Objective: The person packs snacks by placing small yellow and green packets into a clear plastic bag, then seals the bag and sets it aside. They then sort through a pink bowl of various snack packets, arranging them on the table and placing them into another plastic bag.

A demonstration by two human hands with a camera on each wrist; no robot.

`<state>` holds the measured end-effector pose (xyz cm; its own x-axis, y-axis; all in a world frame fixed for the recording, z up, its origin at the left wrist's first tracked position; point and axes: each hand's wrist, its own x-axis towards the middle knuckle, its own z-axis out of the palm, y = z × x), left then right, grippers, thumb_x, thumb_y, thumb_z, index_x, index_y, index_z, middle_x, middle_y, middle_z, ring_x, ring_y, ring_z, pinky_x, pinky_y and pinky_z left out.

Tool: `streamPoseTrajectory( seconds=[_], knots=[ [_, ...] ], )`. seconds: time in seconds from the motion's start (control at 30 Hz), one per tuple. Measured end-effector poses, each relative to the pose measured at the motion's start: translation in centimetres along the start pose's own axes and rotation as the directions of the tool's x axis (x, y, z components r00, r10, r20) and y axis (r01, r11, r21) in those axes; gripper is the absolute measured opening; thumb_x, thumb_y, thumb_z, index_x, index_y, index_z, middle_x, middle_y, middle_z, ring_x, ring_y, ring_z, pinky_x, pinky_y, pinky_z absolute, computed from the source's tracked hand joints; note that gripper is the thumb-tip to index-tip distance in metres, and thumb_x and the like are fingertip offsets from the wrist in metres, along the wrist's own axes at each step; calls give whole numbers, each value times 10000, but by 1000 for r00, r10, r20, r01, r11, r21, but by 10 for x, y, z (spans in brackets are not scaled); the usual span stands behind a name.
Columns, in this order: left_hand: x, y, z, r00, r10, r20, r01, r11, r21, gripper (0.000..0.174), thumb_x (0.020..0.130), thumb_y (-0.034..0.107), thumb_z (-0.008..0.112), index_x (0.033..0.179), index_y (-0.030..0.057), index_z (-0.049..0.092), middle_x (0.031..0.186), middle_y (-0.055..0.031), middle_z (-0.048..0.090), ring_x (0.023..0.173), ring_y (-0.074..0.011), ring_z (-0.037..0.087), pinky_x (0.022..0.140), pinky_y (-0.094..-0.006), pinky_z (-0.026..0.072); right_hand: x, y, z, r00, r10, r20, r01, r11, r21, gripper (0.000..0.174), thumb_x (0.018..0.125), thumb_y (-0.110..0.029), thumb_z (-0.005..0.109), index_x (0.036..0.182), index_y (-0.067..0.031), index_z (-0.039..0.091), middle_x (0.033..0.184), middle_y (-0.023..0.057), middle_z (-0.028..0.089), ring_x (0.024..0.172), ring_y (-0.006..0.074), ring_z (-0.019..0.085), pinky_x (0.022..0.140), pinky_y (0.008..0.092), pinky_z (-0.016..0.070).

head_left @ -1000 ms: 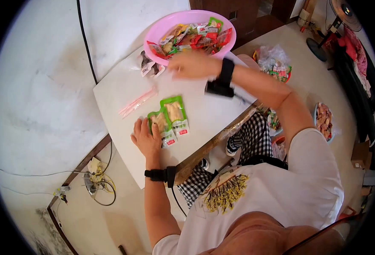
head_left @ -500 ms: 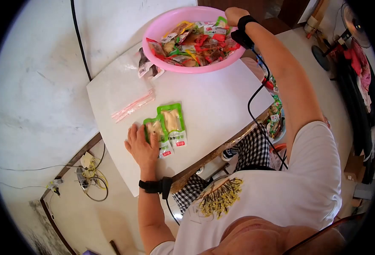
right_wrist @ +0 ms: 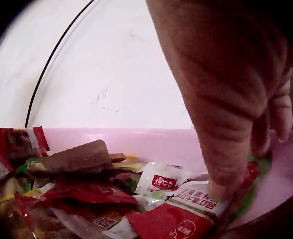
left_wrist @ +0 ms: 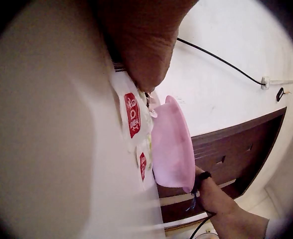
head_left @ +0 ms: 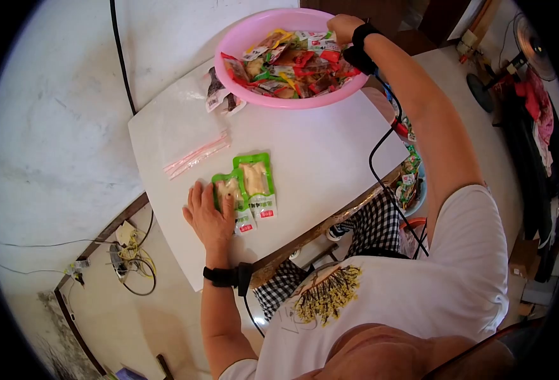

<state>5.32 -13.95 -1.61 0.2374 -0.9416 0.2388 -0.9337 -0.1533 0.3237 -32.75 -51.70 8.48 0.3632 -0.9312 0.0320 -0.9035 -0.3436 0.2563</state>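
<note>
Head view: left hand (head_left: 210, 220) spread over green packet (head_left: 228, 183); right hand (head_left: 345, 28) inside basin (head_left: 243, 37), grip unclear.

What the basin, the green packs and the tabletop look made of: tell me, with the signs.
Basin: probably plastic, smooth; the even pink wall and rounded rim suggest it.
Green packs: likely printed plastic film, perhaps slightly shiny; their see-through windows point to it.
Tabletop: smooth, plain white with low sheen; laminate or painted board, the look leaves it open.
</note>
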Motion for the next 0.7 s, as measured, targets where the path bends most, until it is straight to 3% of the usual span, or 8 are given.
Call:
streamPoseTrajectory(
  seconds=[0.17, 0.27, 0.37, 0.57, 0.7],
  knots=[
    [0, 0, 1, 1000, -2, -6, 2, 1000, 10, 464, 865, 371, 606, 1236, 93, 575, 1400, -140, 465, 1344, -318, 369, 1072, -587, 223, 6, -1, -11, 981, 165, 100, -180, 971, 159, 311, 673, -158, 766, 890, 51, 693, 944, 238, 675, 870, 348, 677, 721, 413, 548],
    [0, 0, 0, 1000, -3, -4, 3, 1000, 9, 464, 863, 368, 607, 1235, 93, 575, 1401, -140, 464, 1345, -320, 367, 1072, -587, 223, 11, 7, -2, 976, 217, 32, -217, 936, 277, 267, 660, -161, 744, 817, 52, 707, 876, 244, 677, 787, 357, 683, 700, 410, 548],
    [0, 0, 0, 1000, -2, -4, 2, 1000, 5, 462, 860, 365, 608, 1234, 94, 575, 1402, -139, 464, 1344, -320, 367, 1071, -590, 222, 16, 10, 15, 972, 220, -85, -201, 962, 185, 237, 676, -150, 715, 816, 41, 716, 834, 233, 679, 734, 344, 684, 690, 414, 550],
    [0, -1, 2, 1000, 7, -13, -7, 1000, 1, 460, 859, 363, 607, 1232, 95, 576, 1402, -144, 463, 1343, -321, 369, 1066, -594, 222, 8, -2, 6, 978, 192, 84, -203, 968, 150, 211, 686, -105, 672, 870, -14, 719, 858, 211, 683, 802, 327, 681, 720, 413, 544],
    [0, -1, 1, 1000, 10, -18, -10, 1000, 10, 458, 862, 365, 605, 1231, 95, 576, 1396, -150, 465, 1340, -325, 373, 1060, -590, 232, 3, -8, -3, 1000, 27, -14, -26, 996, 85, 177, 710, -115, 659, 876, -96, 718, 857, 143, 694, 810, 291, 673, 737, 402, 534]
  ],
)
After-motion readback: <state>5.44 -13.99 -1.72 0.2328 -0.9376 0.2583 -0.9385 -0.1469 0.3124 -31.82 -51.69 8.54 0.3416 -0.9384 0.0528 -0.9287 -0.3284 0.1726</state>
